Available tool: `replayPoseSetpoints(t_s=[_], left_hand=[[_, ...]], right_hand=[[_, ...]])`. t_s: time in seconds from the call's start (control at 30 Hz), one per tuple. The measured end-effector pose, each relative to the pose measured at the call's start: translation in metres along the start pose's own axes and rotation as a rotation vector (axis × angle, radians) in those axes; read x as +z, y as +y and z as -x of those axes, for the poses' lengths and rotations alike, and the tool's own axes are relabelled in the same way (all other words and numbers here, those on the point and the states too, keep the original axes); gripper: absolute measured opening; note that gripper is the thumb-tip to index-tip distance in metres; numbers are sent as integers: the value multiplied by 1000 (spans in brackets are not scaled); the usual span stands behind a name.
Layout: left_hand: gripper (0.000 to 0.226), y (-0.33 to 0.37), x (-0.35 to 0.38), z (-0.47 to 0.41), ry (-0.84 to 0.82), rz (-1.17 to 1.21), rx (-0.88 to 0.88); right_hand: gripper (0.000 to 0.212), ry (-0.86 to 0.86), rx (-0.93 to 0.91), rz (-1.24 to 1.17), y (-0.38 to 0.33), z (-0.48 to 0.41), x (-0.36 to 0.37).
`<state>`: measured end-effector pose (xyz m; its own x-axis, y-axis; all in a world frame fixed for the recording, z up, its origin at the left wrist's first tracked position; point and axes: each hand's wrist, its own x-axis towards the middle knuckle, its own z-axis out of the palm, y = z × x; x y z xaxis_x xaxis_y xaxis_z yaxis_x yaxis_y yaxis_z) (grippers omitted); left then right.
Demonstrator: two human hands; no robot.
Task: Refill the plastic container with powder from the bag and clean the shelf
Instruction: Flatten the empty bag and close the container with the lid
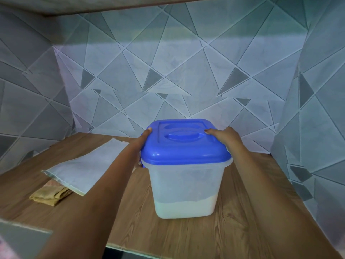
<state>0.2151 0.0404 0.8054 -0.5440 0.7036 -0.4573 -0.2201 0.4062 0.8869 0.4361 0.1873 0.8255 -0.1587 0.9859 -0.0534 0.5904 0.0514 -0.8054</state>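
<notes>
Wooden shelf (242, 230), walled on three sides by grey geometric-patterned panels (168, 71).

Plastic container (186, 184): translucent, squarish, standing upright on the shelf just right of centre. The blue lid (186, 150) is seated on top.

Both forearms reach in from the near edge, one on either side of the container.
- Left hand (144, 139): clasps the lid's left edge, thumb laid over the top near the far left corner. The fingers go down the side, mostly hidden behind the lid and wrist.
- Right hand (224, 135): clasps the far right edge, thumb tip resting on the lid top. The fingers drop behind the lid — not visible.

Bag (87, 165): pale and flat, lying on the shelf to the left of the container, partly crossed by the left forearm. Cannot tell whether anything is in it.

Powder (184, 208): a white layer across the container's bottom, filling only the lowest part, with its surface higher on the right. The wall above it looks hazy.

Folded yellowish cloth (48, 195): half tucked under the bag's near corner.
</notes>
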Motion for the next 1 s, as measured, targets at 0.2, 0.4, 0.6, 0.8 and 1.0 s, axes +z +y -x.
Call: replayPoseSetpoints(t_s=[0.2, 0.4, 0.6, 0.8, 1.0], left_hand=[[78, 24, 6, 5, 219, -166, 226], [71, 37, 30, 17, 317, -767, 407], [35, 34, 38, 14, 519, -940, 488], [31, 33, 44, 16, 580, -945, 495], [62, -4, 36, 26, 413, -665, 504]], right_hand=[[80, 8, -20, -5, -1, 6, -2], [70, 46, -34, 86, -4, 11, -5], [43, 175, -86, 328, -16, 18, -1], [34, 241, -184, 538, -26, 26, 5], [55, 3, -162, 149, 6, 30, 4]])
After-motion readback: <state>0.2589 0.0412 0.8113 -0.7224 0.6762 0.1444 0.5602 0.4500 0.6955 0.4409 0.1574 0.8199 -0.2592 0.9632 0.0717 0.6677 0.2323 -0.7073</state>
